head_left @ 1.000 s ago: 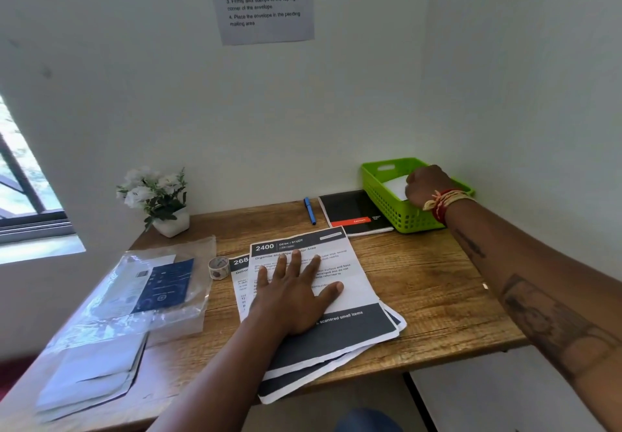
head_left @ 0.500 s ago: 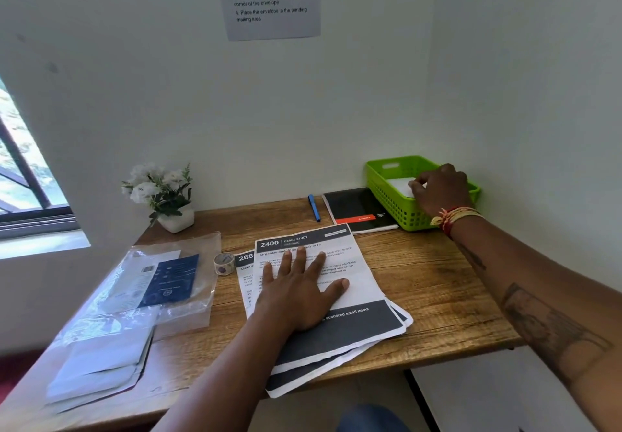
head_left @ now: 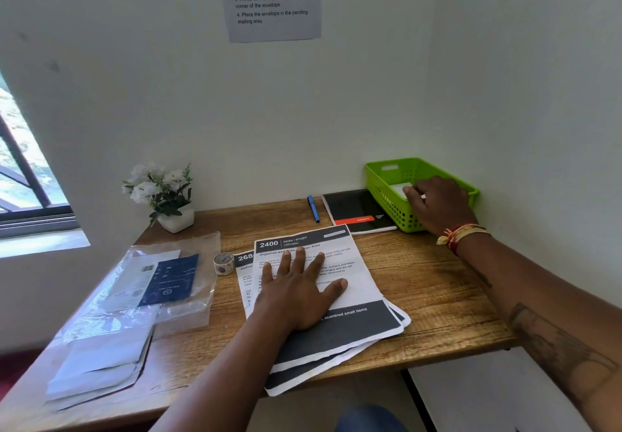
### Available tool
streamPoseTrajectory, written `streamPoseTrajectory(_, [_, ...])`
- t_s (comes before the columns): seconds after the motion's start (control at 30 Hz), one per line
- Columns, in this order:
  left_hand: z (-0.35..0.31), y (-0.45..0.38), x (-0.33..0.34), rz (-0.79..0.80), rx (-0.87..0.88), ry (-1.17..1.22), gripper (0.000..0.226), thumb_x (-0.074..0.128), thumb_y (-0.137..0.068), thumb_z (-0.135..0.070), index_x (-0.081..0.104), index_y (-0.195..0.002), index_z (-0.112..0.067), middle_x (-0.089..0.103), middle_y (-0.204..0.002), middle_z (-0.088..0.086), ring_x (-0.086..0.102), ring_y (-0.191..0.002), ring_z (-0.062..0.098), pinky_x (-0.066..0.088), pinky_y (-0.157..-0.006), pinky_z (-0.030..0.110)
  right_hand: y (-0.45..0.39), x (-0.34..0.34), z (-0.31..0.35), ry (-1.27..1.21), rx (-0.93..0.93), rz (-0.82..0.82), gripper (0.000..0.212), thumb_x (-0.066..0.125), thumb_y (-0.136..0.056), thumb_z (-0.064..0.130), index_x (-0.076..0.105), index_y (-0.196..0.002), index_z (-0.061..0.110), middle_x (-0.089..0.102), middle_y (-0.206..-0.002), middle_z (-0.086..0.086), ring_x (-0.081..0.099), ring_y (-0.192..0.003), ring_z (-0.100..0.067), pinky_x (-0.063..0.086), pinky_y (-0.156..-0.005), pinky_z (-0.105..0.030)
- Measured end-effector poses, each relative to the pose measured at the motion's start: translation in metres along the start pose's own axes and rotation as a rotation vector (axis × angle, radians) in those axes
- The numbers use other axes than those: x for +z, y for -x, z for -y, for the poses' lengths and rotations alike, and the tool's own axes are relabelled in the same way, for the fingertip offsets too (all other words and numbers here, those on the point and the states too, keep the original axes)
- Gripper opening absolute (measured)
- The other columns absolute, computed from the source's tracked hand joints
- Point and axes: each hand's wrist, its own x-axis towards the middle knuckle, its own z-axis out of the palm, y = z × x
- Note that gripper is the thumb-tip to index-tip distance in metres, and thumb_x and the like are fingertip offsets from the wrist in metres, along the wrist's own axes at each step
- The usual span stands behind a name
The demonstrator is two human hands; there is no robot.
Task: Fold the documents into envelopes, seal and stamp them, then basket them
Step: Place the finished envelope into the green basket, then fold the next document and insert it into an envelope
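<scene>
Left hand flat | documents (top sheet reads "2400 DESK / STUDY")

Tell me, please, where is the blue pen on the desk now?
In the head view, the blue pen lies at the back of the desk, just left of the black notebook, near the wall.
</scene>
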Motion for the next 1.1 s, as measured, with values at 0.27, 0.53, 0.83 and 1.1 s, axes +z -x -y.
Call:
streamPoseTrajectory(0.27, [0.000,-0.001,0.001,0.001,-0.004,0.008,0.087,0.012,-0.089,-0.087,-0.002,-0.163,-0.043,-0.012,-0.173,-0.001,-0.013,-0.159,0.025,-0.007,-0.125,0.060,0.013,-0.002,-0.021,0.069,-0.007,-0.055,0.038,0.042,-0.091,0.045,0.072,-0.096,0.022,0.067,-0.098,-0.007,0.060,-0.098,-0.034,0.044,-0.090,-0.044])
streamPoseTrajectory(0.53, [-0.001,0.000,0.000,-0.006,-0.008,0.016,0.087,0.013,-0.090,-0.087,0.000,-0.163,-0.043,-0.010,-0.173,0.000,-0.012,-0.159,0.025,-0.007,-0.125,0.059,0.029,-0.013,0.047,-0.279,-0.253,-0.096,0.025,0.052,-0.096,0.028,0.073,-0.099,0.016,0.069,-0.094,-0.003,0.060,-0.091,-0.024,0.045,-0.082,-0.038])
streamPoseTrajectory(0.83, [-0.004,0.002,-0.001,-0.008,-0.012,0.006,0.085,0.012,-0.091,-0.086,-0.006,-0.162,-0.043,-0.011,-0.173,0.001,-0.012,-0.159,0.026,-0.008,-0.125,0.058,0.042,0.045,0.134,-0.245,-0.254,0.541,0.060,0.056,-0.097,0.045,0.042,-0.152,0.024,0.040,-0.157,-0.003,0.031,-0.148,-0.026,0.029,-0.120,-0.043])
streamPoseTrajectory(1.1, [0.000,0.003,0.001,-0.096,0.007,0.116,0.082,0.027,-0.095,-0.080,0.016,-0.164,-0.036,0.000,-0.174,0.000,-0.003,-0.160,0.023,-0.003,-0.127,0.055,0.019,0.052,0.139,-0.149,-0.260,0.513,0.058,0.063,-0.092,0.045,0.049,-0.145,0.029,0.058,-0.128,-0.008,0.052,-0.120,-0.029,0.043,-0.102,-0.042])
